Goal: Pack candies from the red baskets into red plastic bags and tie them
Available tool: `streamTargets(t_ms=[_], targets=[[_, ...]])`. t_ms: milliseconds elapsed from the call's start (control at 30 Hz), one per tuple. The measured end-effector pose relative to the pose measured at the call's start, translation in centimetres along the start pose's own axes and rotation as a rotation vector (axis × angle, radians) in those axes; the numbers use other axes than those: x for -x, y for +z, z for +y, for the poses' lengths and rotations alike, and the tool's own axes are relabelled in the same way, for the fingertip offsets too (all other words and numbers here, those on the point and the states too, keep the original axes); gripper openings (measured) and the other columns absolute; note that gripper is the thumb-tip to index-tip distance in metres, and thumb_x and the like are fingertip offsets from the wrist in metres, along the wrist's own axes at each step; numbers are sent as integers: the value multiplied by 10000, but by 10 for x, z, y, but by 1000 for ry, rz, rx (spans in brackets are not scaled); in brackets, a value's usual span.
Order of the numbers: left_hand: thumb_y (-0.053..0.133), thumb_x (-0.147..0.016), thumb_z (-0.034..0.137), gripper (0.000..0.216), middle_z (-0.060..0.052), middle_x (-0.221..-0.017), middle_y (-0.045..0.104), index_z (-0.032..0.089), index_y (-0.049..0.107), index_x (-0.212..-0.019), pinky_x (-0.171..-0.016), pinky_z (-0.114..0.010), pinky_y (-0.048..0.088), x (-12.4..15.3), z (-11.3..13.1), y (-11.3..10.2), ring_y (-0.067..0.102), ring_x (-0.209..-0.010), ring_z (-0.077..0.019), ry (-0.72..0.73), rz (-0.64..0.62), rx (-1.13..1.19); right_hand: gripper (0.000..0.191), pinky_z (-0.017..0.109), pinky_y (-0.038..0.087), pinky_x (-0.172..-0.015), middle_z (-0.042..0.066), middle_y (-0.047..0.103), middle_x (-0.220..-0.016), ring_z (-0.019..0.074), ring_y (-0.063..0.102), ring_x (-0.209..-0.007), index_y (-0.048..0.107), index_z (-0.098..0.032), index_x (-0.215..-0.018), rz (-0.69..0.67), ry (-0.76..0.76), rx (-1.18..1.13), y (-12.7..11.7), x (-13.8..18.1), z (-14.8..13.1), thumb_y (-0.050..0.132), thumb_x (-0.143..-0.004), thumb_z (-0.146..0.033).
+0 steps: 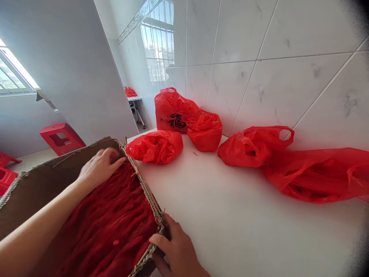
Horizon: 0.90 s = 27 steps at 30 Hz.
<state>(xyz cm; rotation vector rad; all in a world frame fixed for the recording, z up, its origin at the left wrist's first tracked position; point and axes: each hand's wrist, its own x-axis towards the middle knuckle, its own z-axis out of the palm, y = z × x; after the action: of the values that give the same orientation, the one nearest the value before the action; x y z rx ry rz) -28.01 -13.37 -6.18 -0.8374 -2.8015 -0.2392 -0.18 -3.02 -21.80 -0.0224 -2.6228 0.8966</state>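
Observation:
A cardboard box (145, 188) with rough, frayed rims stands at the lower left. It holds a layer of dark red, soft-looking strands (115, 215), and one small bright red bit lies on top. My left hand (99, 165) reaches into the far end of the box, over the red strands. Its thumb is stretched toward the corner, apart from the bent fingers, whose tips are partly hidden. At the near right corner, my right hand (177, 244) grips the box wall, thumb at the rim and fingers along the outside.
On the white table (213, 207) sit several red plastic bags: a crumpled bag (155, 147) beside the box, a bag with a black character (173, 111), and others along the tiled wall (230, 88). A red stool (62, 137) is on the floor beyond the box.

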Motion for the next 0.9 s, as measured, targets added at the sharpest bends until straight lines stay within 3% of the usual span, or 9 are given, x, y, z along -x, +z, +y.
streamTargets(t_ms=[100,167,267,400,567,700,800,900], targets=[[646,-712,626,894,-104,-1577,126,329,269,-1466,-1089,-558,233,-30,30,17,141,-1414,-389,240,63,-41,533,379,491,-885,39,249,-1517,248,527,-1121,536,-350,-1149,23,-17,1,3,0,1,690,-662,-200],[720,-600,640,1029,-81,-1602,-24,387,241,-1475,-1046,-682,155,-53,54,37,-29,-1405,-482,310,33,-74,536,372,498,-868,33,253,-1514,237,541,-1091,533,-356,-1147,46,-30,1,6,0,3,695,-658,-207],[732,-588,584,1031,-127,-1595,35,369,258,-1478,-967,-726,232,-79,81,70,54,-1371,-543,279,-67,-81,555,389,511,-833,33,251,-1509,238,560,-1044,524,-379,-1152,84,-37,20,12,0,6,712,-649,-238],[660,-654,557,938,-178,-1564,145,348,265,-1479,-897,-680,357,-89,101,94,267,-1312,-516,251,-104,-59,577,400,515,-827,30,234,-1515,251,554,-1062,510,-408,-1175,93,-37,31,17,0,10,731,-656,-291],[607,-668,639,964,-190,-1575,75,304,232,-1491,-954,-727,245,-67,126,77,126,-1375,-512,261,-46,-51,553,395,510,-866,7,250,-1513,237,557,-1081,503,-439,-1219,71,-13,16,12,0,9,699,-714,-332],[546,-763,584,833,-156,-1584,88,304,246,-1487,-1034,-687,167,-26,163,53,68,-1420,-439,449,24,29,591,379,491,-930,-20,253,-1522,233,554,-1150,439,-488,-1315,60,-4,-12,5,1,3,639,-778,-342],[512,-780,615,798,-126,-1578,145,340,249,-1481,-1059,-614,229,7,200,44,133,-1424,-401,629,-73,149,595,366,495,-941,-26,207,-1553,234,550,-1194,337,-515,-1385,45,41,3,-9,9,-2,569,-848,-405],[506,-779,625,785,-120,-1565,194,344,272,-1473,-1044,-567,294,25,232,41,199,-1409,-394,764,-185,187,549,371,506,-938,-18,283,-1534,238,536,-1216,359,-481,-1386,29,84,77,-36,36,2,544,-868,-462]])
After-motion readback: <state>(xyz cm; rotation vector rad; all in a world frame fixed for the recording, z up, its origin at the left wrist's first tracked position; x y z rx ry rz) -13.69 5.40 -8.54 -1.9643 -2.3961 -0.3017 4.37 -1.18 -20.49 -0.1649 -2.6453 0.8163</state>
